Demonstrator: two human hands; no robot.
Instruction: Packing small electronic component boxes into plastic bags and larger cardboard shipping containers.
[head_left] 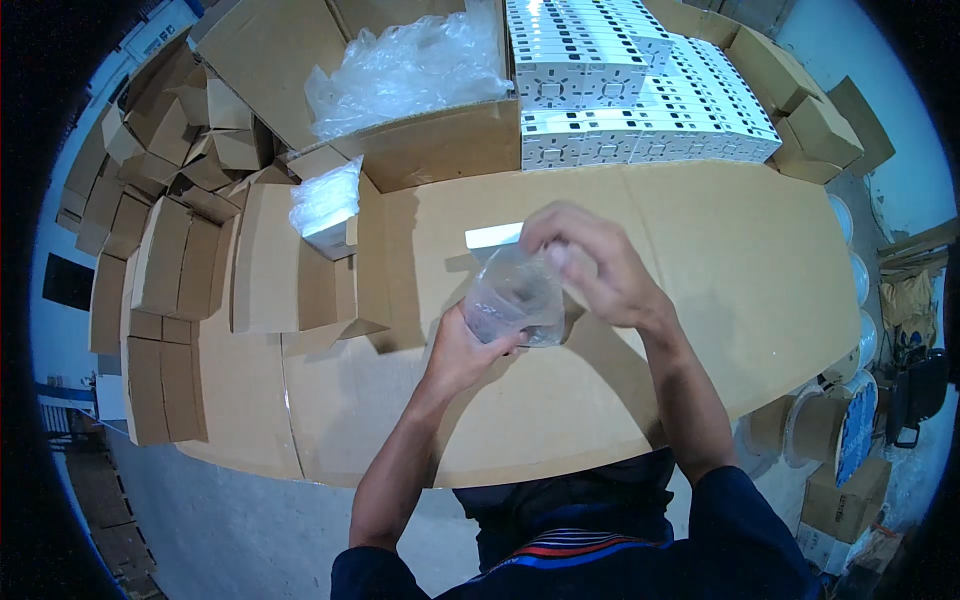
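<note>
My left hand (470,350) is closed on a clear plastic bubble-wrap bag (515,295), gripping its lower left part above the cardboard-covered table. At the bag's upper right edge is my right hand (595,260), its curled fingers blurred by motion; whether they grip the film cannot be made out. Just behind the bag lies a white box (492,237), partly hidden by the bag and my right hand. To the left, an open carton (270,265) holds a white box wrapped in bubble wrap (328,205).
A large carton (430,150) full of clear bubble-wrap bags (410,65) stands at the back. Beside it are stacked white printed boxes (640,100). Open cartons (175,255) crowd the left side. Spools (855,300) and a brown box (845,500) are off the table's right edge.
</note>
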